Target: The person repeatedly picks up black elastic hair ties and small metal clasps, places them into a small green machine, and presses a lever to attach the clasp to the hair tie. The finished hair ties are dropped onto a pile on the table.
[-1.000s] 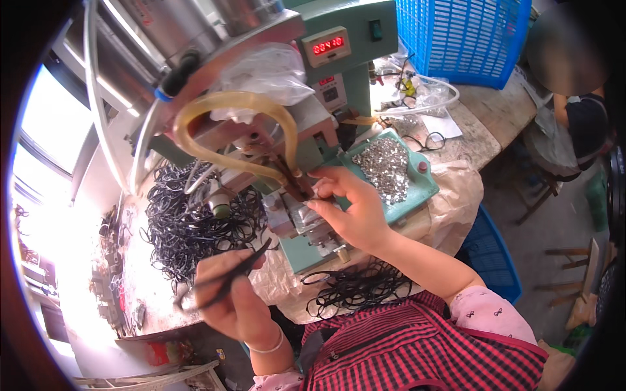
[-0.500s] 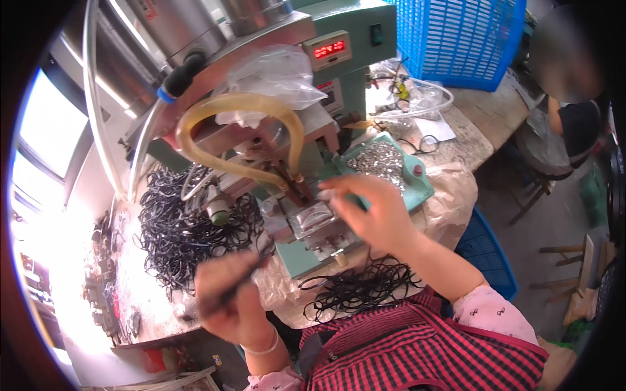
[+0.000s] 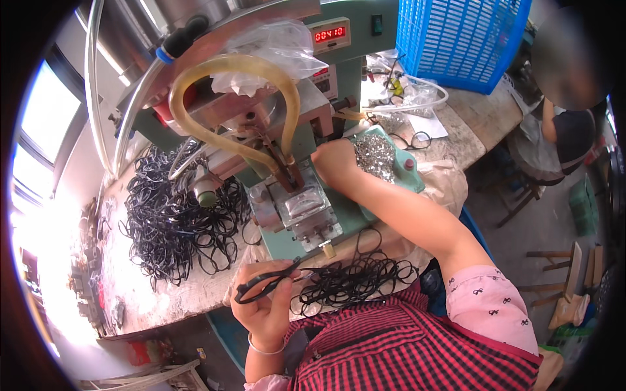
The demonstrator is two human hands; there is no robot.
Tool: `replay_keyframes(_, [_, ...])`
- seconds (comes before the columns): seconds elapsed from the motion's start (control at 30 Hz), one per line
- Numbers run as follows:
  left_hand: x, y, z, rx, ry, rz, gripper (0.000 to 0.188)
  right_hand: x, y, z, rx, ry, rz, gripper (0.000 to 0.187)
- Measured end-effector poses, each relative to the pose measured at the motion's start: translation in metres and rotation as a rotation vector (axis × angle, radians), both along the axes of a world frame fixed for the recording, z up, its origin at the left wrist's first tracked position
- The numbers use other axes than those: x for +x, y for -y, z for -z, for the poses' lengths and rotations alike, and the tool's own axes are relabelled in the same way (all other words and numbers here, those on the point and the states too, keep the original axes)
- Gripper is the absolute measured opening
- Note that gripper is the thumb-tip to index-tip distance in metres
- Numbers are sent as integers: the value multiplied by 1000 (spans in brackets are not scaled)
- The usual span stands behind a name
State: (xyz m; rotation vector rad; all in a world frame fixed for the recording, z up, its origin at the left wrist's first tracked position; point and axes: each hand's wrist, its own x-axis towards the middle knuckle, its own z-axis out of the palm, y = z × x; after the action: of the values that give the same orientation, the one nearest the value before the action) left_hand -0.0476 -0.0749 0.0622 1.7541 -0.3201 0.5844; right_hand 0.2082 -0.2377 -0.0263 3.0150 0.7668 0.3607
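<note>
- Far left on the bench: big loose pile of black elastic loops (image 3: 176, 221), well apart from both hands, tangled. Judgement: pull one loop at a time or several will drag along.
- Left hand (image 3: 264, 306) low at the bench edge, fingers curled shut around a pair of black scissors (image 3: 264, 283) with a black loop strand caught at the blades. Wrist has a thin bangle.
- Just right of that hand: smaller heap of black loops (image 3: 355, 280) lying at the bench edge over the person's lap, touching the red checked apron.
- Centre: green press machine (image 3: 306, 221) with a metal die block (image 3: 297, 205) in front, a yellowish hose (image 3: 228, 111) arching above it, and a red digit counter (image 3: 329, 34) on top.
- Judgement: feed well by seating the part square under the punch tip, keeping fingertips off the die, and holding the scissor points away from the hose and the other arm.
- Right hand (image 3: 336, 159) reaches in beside the punch area, at the near edge of the teal tray; fingers bunched, cannot tell if they pinch anything, view too small.
- Teal tray (image 3: 407, 176) holds a mound of small silver metal clips (image 3: 375, 153), just beside the right hand.
- In the way: hose and punch arm crowd the die from above; tray corner sits tight to the forearm.
- Far right: blue plastic basket (image 3: 456, 39) on the bench, clear plastic bags near it; another person seated beyond, away from the work.
</note>
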Motion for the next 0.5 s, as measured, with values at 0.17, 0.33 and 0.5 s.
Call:
replay_keyframes(0.17, [2,10,-8,-6,73,33,18,-3,2,-8,-124,-72,-60,14])
replay_keyframes(0.33, [41,21,-17,496,419,-7,21,-29,22,15,56,90,-128,5])
replay_keyframes(0.5, [64,17,-4,655,383,42,21,-83,49,-2,400,66,-59,5])
